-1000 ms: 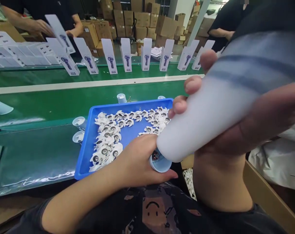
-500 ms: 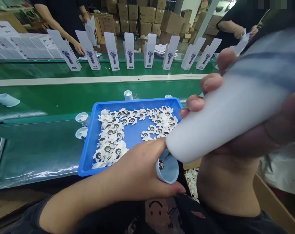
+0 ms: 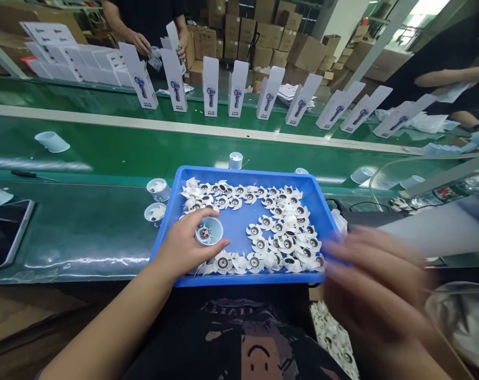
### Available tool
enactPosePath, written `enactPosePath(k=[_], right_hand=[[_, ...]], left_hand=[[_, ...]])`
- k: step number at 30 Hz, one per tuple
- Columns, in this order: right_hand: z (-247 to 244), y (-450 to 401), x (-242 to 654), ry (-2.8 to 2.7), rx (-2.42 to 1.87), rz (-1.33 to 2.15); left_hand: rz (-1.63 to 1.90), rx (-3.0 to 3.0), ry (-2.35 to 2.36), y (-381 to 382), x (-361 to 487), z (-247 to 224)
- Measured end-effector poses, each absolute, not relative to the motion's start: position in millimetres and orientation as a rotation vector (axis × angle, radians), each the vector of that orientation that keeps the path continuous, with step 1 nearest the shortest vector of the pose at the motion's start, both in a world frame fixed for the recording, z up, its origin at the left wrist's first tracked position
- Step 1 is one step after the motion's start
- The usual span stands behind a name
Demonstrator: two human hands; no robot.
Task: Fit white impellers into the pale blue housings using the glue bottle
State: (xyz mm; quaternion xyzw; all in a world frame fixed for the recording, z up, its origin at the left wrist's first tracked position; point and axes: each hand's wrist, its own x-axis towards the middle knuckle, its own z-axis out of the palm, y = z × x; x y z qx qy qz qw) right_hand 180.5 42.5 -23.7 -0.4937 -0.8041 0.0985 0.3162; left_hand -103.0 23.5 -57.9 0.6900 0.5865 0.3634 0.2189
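My left hand [image 3: 184, 245] grips a small pale blue cup-shaped housing [image 3: 208, 230] with a motor showing inside, held over the near left part of a blue tray [image 3: 243, 278]. Several white fan impellers [image 3: 282, 232] lie in the tray. My right hand [image 3: 374, 279] is blurred at the tray's near right corner, fingers spread toward the tray with nothing in them. A long white bottle-like object [image 3: 433, 232], also blurred, lies just beyond that hand, apart from its fingers.
Two more cups [image 3: 158, 189] [image 3: 155, 212] stand left of the tray on the green belt [image 3: 104, 153]. A phone [image 3: 5, 232] lies far left. White product boxes [image 3: 210, 87] stand in a row behind. A co-worker's hands [image 3: 142, 42] work at the back.
My right hand has let go of the white bottle and dropped to the lower right. My left hand carried the cup from my lap forward and left, over the tray.
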Motion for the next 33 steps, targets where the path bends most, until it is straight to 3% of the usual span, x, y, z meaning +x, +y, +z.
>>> enactPosePath(k=[6,14,18,22,27,33], right_hand=[[-58.3,83.0,141.4,-2.924,-1.53,0.29],[-57.4,74.6,120.0,-3.062,-1.566,0.083],[-51.2,70.1,120.3,-3.145,-1.563,0.151],[-54.8,70.6,111.3,-3.107,-1.689,0.2],[-54.8,72.5,101.6,-2.877,-1.755,0.298],[-27.7,56.2,101.3,-2.483,-1.208,0.756]], left_hand=[[0.952,1.916,1.627,21.1,-102.3,-61.1],[0.968,1.913,1.589,18.5,-100.3,-57.8],[1.044,1.745,1.623,18.9,-99.9,-58.5],[1.165,1.63,1.541,18.3,-98.8,-61.5],[1.349,1.909,1.401,4.5,-107.9,-56.5],[1.11,1.959,1.508,-17.2,-118.4,-45.9]])
